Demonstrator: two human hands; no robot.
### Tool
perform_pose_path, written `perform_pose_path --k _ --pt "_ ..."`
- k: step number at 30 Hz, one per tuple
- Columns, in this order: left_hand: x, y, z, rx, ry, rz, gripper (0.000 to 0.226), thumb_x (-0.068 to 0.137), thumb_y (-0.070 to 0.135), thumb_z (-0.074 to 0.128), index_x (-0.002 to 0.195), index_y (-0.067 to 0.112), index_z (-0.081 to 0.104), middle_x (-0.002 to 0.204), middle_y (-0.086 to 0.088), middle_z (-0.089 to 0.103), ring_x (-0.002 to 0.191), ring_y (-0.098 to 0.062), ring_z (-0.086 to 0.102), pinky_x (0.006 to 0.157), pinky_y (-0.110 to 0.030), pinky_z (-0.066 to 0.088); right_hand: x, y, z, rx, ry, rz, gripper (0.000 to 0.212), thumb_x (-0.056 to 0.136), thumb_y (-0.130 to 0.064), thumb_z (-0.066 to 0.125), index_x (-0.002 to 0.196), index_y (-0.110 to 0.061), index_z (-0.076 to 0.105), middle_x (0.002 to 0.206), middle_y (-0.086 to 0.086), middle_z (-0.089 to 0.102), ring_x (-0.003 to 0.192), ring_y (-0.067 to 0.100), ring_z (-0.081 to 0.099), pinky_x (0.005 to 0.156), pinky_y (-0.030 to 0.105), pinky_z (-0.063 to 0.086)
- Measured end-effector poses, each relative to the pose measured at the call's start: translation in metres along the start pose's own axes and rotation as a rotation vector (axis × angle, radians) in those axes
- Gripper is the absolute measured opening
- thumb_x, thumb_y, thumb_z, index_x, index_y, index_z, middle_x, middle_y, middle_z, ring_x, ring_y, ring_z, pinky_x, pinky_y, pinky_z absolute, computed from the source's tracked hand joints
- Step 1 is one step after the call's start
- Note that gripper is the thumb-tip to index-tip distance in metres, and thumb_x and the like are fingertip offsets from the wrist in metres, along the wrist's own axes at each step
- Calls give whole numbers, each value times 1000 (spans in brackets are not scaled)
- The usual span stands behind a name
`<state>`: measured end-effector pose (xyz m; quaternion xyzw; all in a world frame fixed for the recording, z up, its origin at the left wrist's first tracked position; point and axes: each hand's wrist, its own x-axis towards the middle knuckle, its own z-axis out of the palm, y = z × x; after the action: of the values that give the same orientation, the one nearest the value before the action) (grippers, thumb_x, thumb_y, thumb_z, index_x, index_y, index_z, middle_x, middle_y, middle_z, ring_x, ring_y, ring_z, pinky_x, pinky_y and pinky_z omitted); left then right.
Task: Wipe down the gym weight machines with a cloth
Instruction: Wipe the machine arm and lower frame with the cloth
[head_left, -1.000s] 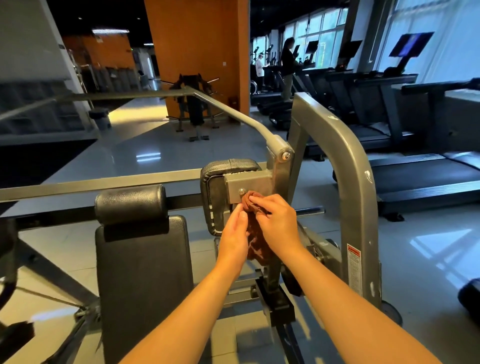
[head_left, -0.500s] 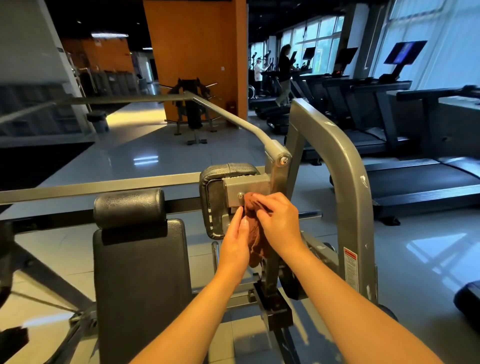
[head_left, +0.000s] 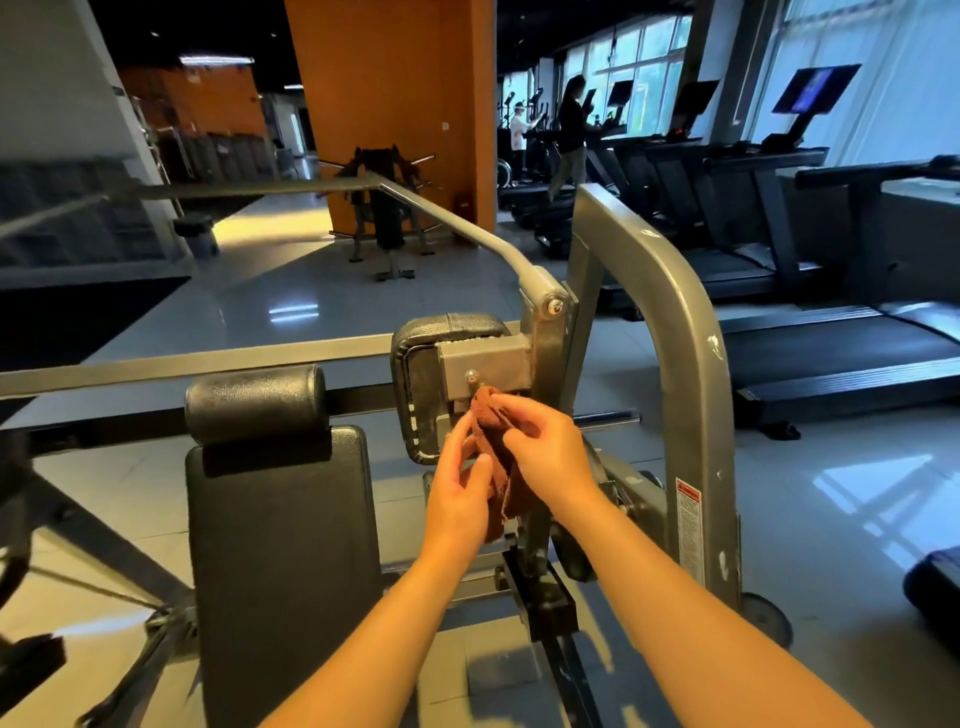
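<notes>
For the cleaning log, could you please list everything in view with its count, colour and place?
cloth: one, brown, under the bracket, between both hands
bracket: one, grey, centre, on the small pad
small pad: one, black, behind the bracket
backrest: one, black, lower left
headrest: one, black, atop the backrest
frame: one, grey, arched, right of the hands
label: one, white and red, low on the frame
treadmills: several, black, right
pillar: one, orange, background
people: two, dark and white tops, far back
left hand: one, holds the cloth's lower part
right hand: one, fingers pinch the cloth's top
</notes>
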<state>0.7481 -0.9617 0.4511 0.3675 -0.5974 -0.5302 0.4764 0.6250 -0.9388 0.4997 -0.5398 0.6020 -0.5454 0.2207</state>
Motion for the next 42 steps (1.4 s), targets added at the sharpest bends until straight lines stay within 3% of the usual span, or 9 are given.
perform_pose_path --k 6,10,17,22,25,31,35,39,42 --pt "-3 -1 2 78 66 93 59 100 -2 52 133 47 50 123 35 58 117 7 57 99 -30 53 -20 16 -4 134 -203 46 53 94 6 50 131 -27 65 119 -19 67 112 -10 61 87 8 49" --pt "1 -18 -21 313 286 134 47 98 1 52 125 37 62 126 3 56 116 2 53 106 -39 49 -12 43 -25 -121 77 -145 37 97 -4 56 127 -21 68 117 -9 60 111 -8 54 93 4 40" --pt "22 -30 8 428 434 190 40 103 21 56 142 30 51 127 4 33 115 11 37 96 -5 37 6 66 -29 -124 5 -74 33 97 -17 62 127 -29 57 132 -4 39 118 3 44 97 11 37" --pt "35 -49 62 582 348 294 30 101 32 56 131 30 63 125 8 43 115 -21 54 97 -41 53 4 82 -30 -44 -6 -21 30 98 -11 59 121 -29 54 120 -13 52 110 -10 53 95 23 53" --pt "36 -42 76 541 357 226 23 100 19 60 123 24 66 122 9 44 112 -6 53 99 -31 52 5 88 -37 43 -9 52 32 99 -14 58 122 -34 50 121 -16 60 110 3 63 94 36 58" --pt "29 -26 21 448 528 216 19 95 11 67 108 22 59 119 -2 50 106 11 48 89 -6 42 7 86 -46 69 -73 126 42 101 -18 56 141 -28 47 131 -17 58 104 -21 51 93 12 40" --pt "34 -30 49 410 540 149 21 95 18 68 112 27 62 125 2 44 106 12 50 85 -10 48 7 89 -43 90 -63 133 40 101 -15 56 139 -26 50 132 -13 60 104 -24 51 77 -1 41" --pt "36 -32 85 353 496 137 17 100 13 61 117 17 62 119 2 43 95 29 47 73 3 42 7 93 -46 90 -71 144 38 101 -14 56 134 -31 52 126 -16 62 112 -7 58 88 10 48" --pt "40 -44 70 391 438 102 20 97 24 66 114 33 61 121 3 50 102 14 52 86 -8 48 5 96 -47 78 -89 145 38 99 -13 57 133 -32 54 127 -15 63 119 1 58 99 22 47"
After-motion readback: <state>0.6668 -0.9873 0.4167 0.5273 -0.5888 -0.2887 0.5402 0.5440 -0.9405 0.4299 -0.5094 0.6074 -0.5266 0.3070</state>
